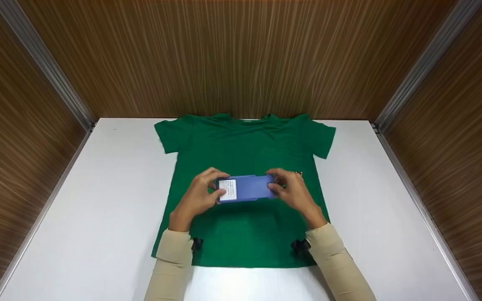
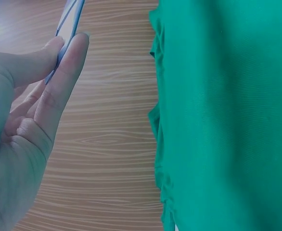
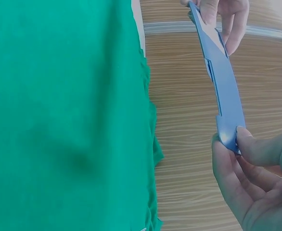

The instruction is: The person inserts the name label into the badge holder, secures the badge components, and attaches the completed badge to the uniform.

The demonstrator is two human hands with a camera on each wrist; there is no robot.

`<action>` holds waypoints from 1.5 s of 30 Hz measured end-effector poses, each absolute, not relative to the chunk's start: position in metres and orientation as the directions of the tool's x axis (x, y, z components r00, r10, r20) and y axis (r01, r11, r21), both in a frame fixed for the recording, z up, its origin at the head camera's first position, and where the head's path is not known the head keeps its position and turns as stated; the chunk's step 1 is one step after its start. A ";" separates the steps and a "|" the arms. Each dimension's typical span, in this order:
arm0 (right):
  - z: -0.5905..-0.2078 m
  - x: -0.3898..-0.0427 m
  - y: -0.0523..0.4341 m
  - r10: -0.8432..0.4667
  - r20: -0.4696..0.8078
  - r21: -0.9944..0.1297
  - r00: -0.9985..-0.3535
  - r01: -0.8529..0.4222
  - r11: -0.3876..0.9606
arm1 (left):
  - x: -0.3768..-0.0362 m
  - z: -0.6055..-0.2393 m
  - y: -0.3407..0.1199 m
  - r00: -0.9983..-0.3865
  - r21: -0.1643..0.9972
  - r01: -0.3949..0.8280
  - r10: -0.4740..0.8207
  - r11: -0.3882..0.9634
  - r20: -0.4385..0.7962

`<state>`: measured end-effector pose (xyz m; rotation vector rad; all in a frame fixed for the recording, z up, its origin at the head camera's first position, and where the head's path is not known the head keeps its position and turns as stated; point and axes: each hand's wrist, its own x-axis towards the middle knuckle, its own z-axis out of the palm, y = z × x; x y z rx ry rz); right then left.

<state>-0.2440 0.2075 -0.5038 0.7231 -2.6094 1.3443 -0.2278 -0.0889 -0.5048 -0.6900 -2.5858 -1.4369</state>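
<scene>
Left hand (image 1: 199, 192) and right hand (image 1: 294, 191) pinch the case (image 1: 252, 187) at opposite ends — uneven pull could bend it or drop it onto the shirt (image 1: 245, 154).

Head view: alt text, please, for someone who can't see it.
A person's left hand and right hand pinch opposite ends of a flat blue object with a white label, held over a green T-shirt spread on a white table. Wood-patterned panels enclose the back and sides.

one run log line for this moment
item: flat rectangular blue case with white label; left hand: pinches label end; right hand: pinches opposite end; below: green short-sleeved cloth t-shirt on white table
</scene>
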 end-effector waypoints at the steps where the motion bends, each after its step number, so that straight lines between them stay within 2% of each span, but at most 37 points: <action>1: -0.504 -0.244 0.207 -0.359 0.316 -0.735 -0.878 -0.466 0.493 | -0.228 -0.505 -0.089 -0.892 0.781 0.433 0.336 0.450 0.301; 45: -0.504 -0.241 0.200 -0.372 0.348 -0.697 -0.860 -0.503 0.511 | -0.226 -0.504 -0.083 -0.889 0.763 0.441 0.350 0.473 0.296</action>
